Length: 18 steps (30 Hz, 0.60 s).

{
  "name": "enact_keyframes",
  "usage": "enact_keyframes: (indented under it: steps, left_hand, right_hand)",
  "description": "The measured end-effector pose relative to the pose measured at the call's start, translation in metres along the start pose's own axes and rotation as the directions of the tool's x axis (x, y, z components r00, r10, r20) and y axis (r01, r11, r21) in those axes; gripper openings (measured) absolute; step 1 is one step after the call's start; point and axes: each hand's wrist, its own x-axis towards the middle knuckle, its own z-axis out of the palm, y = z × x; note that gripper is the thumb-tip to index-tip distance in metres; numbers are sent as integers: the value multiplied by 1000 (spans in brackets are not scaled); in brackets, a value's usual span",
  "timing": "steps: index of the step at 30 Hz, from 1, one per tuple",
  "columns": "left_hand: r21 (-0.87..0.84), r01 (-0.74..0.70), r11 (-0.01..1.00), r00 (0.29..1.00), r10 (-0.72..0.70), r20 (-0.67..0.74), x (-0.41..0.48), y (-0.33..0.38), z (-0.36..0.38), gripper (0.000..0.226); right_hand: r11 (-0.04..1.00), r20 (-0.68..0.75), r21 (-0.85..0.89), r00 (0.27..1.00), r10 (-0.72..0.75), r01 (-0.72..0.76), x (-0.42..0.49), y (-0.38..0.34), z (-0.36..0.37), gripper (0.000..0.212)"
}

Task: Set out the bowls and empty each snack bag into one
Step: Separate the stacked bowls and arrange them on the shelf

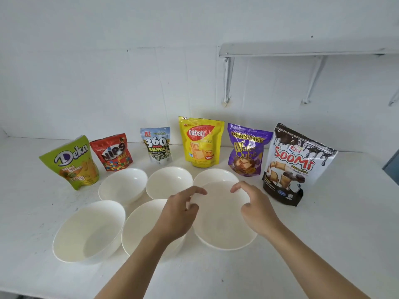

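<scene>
Several empty white bowls stand in two rows on the white table [323, 244]. My left hand [180, 214] and my right hand [253, 207] grip the opposite rims of the front right bowl [222, 223]. Behind it sits the back right bowl [213, 174]. Along the back stand several snack bags: green Deka [72, 161], red Nips [113, 152], 360 Kuaci [156, 145], yellow Nabati [200, 142], purple Wafer Qube [246, 151] and white Soomi [293, 162]. All bags look sealed and upright.
A white wall rises behind the bags. A metal shelf [302, 50] on brackets hangs at the upper right, well above the table. A dark object [391, 165] shows at the far right edge.
</scene>
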Motion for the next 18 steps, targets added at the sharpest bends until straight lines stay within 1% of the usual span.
enact_keyframes:
  steps: [4,6,12,18]
  left_hand:
    - [246,32,969,999,-27,-22,-4,-7,11,45]
    - [317,34,948,999,-33,-9,-5,-13,15,45]
    - [465,4,885,995,-51,87,0,-21,16,45]
    - [492,-3,871,988,-73,134,12,-18,15,49]
  right_hand:
    - [998,52,-49,998,46,-43,-8,11,12,56]
    - [996,77,-61,995,62,-57,-12,16,17,54]
    - [989,138,-102,983,124,-110,-12,23,26,47]
    - [984,121,-133,984,131,-115,-4,27,30,37]
